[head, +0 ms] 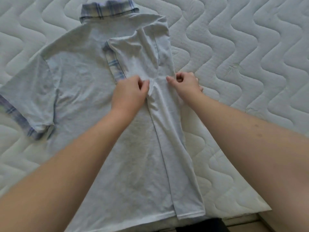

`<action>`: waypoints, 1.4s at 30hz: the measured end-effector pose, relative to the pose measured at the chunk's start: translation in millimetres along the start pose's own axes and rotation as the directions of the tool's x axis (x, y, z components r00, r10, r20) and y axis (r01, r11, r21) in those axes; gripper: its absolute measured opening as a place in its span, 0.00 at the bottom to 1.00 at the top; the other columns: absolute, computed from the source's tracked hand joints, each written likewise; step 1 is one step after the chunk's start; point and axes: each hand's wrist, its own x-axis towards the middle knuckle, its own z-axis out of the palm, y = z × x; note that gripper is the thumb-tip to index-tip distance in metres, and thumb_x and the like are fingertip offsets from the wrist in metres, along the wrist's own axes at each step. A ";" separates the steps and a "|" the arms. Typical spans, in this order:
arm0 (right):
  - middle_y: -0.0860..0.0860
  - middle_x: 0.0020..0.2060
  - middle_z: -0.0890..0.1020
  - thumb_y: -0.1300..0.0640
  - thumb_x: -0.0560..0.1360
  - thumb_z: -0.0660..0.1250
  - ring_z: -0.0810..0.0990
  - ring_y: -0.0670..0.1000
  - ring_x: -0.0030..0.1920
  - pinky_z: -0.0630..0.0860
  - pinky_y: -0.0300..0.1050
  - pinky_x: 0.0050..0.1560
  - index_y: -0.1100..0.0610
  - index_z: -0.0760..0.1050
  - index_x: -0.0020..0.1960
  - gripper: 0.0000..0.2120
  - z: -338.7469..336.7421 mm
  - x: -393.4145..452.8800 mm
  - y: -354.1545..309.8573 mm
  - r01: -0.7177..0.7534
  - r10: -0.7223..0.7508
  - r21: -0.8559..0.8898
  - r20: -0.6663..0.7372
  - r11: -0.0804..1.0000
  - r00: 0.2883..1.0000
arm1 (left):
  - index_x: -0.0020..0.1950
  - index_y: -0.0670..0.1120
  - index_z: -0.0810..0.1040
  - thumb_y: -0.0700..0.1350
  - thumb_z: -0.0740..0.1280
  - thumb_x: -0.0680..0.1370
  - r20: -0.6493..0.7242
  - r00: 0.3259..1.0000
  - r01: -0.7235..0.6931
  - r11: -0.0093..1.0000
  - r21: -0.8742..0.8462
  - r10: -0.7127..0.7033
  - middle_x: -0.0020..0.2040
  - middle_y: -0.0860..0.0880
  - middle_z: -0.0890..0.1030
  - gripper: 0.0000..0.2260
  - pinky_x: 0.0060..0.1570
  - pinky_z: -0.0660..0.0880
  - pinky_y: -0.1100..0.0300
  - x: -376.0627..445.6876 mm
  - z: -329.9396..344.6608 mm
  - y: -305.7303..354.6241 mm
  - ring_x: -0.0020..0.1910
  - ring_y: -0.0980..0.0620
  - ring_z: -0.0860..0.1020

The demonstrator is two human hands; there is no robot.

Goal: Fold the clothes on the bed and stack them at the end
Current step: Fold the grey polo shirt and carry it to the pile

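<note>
While spread back-up on the quilted mattress (234,47), one pale polo shirt (80,77), right side folded inward.
Left hand (130,92) pinches the folded sleeve's edge at centre; right hand (185,82) curls its grip on the fold at 3 o'clock. Plaid collar (107,12) at 12 o'clock; unfolded plaid-cuffed sleeve (25,104) at 9 o'clock.

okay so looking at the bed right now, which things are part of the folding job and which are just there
Part of the job:
- pale polo shirt, right side folded in
- left hand pinching the folded edge
- right hand gripping the right fold

Just there:
- quilted mattress
- dark object at the bottom edge, unclear what
</note>
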 end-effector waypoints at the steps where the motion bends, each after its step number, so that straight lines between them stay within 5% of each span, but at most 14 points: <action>1: 0.49 0.55 0.80 0.31 0.72 0.63 0.74 0.54 0.61 0.66 0.55 0.62 0.48 0.79 0.51 0.23 -1.0 -2.7 -1.9 0.000 0.000 -0.021 0.006 1.000 1.000 | 0.45 0.44 0.79 0.55 0.65 0.80 0.065 0.992 0.106 0.994 -0.030 -0.104 0.40 0.47 0.82 0.15 0.43 0.75 0.54 -16.3 10.8 -3.3 0.42 0.45 0.81; 5: 0.54 0.58 0.80 0.30 0.71 0.63 0.73 0.59 0.64 0.66 0.55 0.66 0.52 0.80 0.57 0.28 5.7 -28.1 5.3 -0.063 0.088 -0.269 0.084 0.961 0.993 | 0.57 0.41 0.78 0.55 0.71 0.76 0.313 0.894 0.373 0.920 -0.123 -0.321 0.52 0.43 0.83 0.19 0.53 0.76 0.54 -67.4 55.8 -9.0 0.53 0.44 0.81; 9: 0.56 0.56 0.81 0.36 0.73 0.66 0.76 0.59 0.61 0.72 0.50 0.60 0.56 0.79 0.59 0.26 12.4 -64.6 33.8 -0.008 0.085 -0.410 0.169 0.912 0.982 | 0.51 0.40 0.80 0.50 0.72 0.75 0.348 0.863 0.467 0.842 -0.271 -0.367 0.51 0.42 0.83 0.14 0.53 0.78 0.51 -87.2 76.8 -1.2 0.50 0.42 0.81; 14: 0.56 0.48 0.83 0.47 0.80 0.62 0.81 0.58 0.50 0.75 0.48 0.48 0.56 0.79 0.49 0.14 0.2 -82.3 60.1 0.016 0.008 -0.281 0.085 0.960 0.996 | 0.50 0.48 0.73 0.51 0.67 0.78 0.219 0.912 0.404 0.853 -0.329 -0.347 0.41 0.54 0.76 0.08 0.43 0.71 0.57 -97.0 74.5 -2.1 0.46 0.49 0.77; 19: 0.52 0.41 0.83 0.38 0.78 0.62 0.81 0.55 0.46 0.76 0.47 0.45 0.54 0.78 0.43 0.20 8.9 -115.5 78.8 0.033 0.003 -0.196 0.182 0.980 0.983 | 0.58 0.42 0.78 0.47 0.75 0.74 0.464 0.808 0.584 0.593 -0.554 -0.363 0.54 0.44 0.83 0.16 0.54 0.80 0.47 -136.1 83.6 -7.4 0.52 0.46 0.83; 21: 0.53 0.44 0.82 0.38 0.75 0.66 0.81 0.56 0.48 0.74 0.46 0.45 0.56 0.80 0.49 0.20 17.9 -127.4 85.2 0.044 0.026 -0.241 0.279 0.970 0.960 | 0.56 0.44 0.78 0.41 0.75 0.74 0.545 0.779 0.611 0.568 -0.552 -0.310 0.54 0.43 0.84 0.13 0.54 0.81 0.48 -157.0 90.3 -9.8 0.51 0.47 0.83; 24: 0.57 0.54 0.82 0.43 0.77 0.65 0.80 0.59 0.55 0.77 0.49 0.54 0.59 0.78 0.60 0.21 26.1 -137.3 92.9 -0.002 0.069 -0.281 0.232 0.960 0.970 | 0.55 0.42 0.80 0.42 0.71 0.77 0.581 0.737 0.659 0.559 -0.502 -0.346 0.54 0.41 0.84 0.08 0.53 0.81 0.48 -184.4 103.4 -14.6 0.49 0.46 0.83; 29: 0.56 0.50 0.82 0.43 0.79 0.61 0.80 0.57 0.53 0.72 0.45 0.47 0.58 0.78 0.53 0.19 30.9 -157.6 110.3 -0.032 0.069 -0.187 0.193 0.982 0.979 | 0.55 0.43 0.80 0.54 0.68 0.79 0.574 0.732 0.679 0.461 -0.571 -0.367 0.52 0.44 0.85 0.14 0.54 0.80 0.50 -223.3 113.8 -21.0 0.51 0.47 0.83; 32: 0.53 0.47 0.82 0.40 0.75 0.67 0.81 0.56 0.49 0.76 0.46 0.46 0.59 0.80 0.56 0.23 33.8 -173.5 120.7 -0.015 0.076 -0.180 0.338 0.983 0.938 | 0.61 0.42 0.78 0.47 0.74 0.76 0.657 0.704 0.674 0.543 -0.501 -0.269 0.55 0.44 0.84 0.17 0.57 0.79 0.49 -248.7 123.9 -25.2 0.53 0.47 0.83; 35: 0.60 0.50 0.83 0.45 0.75 0.67 0.82 0.61 0.50 0.80 0.56 0.52 0.62 0.79 0.57 0.21 36.2 -183.5 134.5 -0.106 0.120 -0.061 0.313 0.992 0.942 | 0.60 0.41 0.79 0.46 0.67 0.80 0.600 0.726 0.660 0.587 -0.469 -0.336 0.53 0.42 0.84 0.12 0.58 0.78 0.45 -263.4 130.6 -26.1 0.53 0.43 0.82; 37: 0.59 0.45 0.83 0.47 0.77 0.66 0.82 0.62 0.49 0.80 0.58 0.51 0.60 0.79 0.48 0.16 35.8 -191.4 144.2 -0.115 0.109 0.010 0.261 0.993 0.959 | 0.55 0.42 0.80 0.51 0.62 0.83 0.521 0.751 0.650 0.593 -0.476 -0.405 0.50 0.43 0.83 0.14 0.53 0.78 0.47 -267.9 128.7 -24.9 0.50 0.43 0.81; 39: 0.55 0.39 0.80 0.46 0.78 0.65 0.81 0.60 0.46 0.78 0.53 0.48 0.56 0.75 0.41 0.15 35.7 -200.0 155.3 -0.086 0.085 -0.007 0.209 0.996 0.974 | 0.52 0.43 0.79 0.55 0.60 0.83 0.458 0.765 0.643 0.571 -0.510 -0.452 0.45 0.46 0.82 0.17 0.44 0.76 0.53 -273.7 125.8 -25.1 0.43 0.48 0.79; 42: 0.51 0.43 0.81 0.42 0.77 0.66 0.79 0.53 0.44 0.73 0.47 0.43 0.55 0.76 0.46 0.15 38.6 -213.5 170.4 -0.066 0.061 0.015 0.201 0.998 0.978 | 0.55 0.42 0.77 0.54 0.67 0.80 0.530 0.742 0.668 0.513 -0.538 -0.411 0.50 0.44 0.83 0.15 0.50 0.78 0.52 -284.8 128.2 -27.9 0.48 0.47 0.81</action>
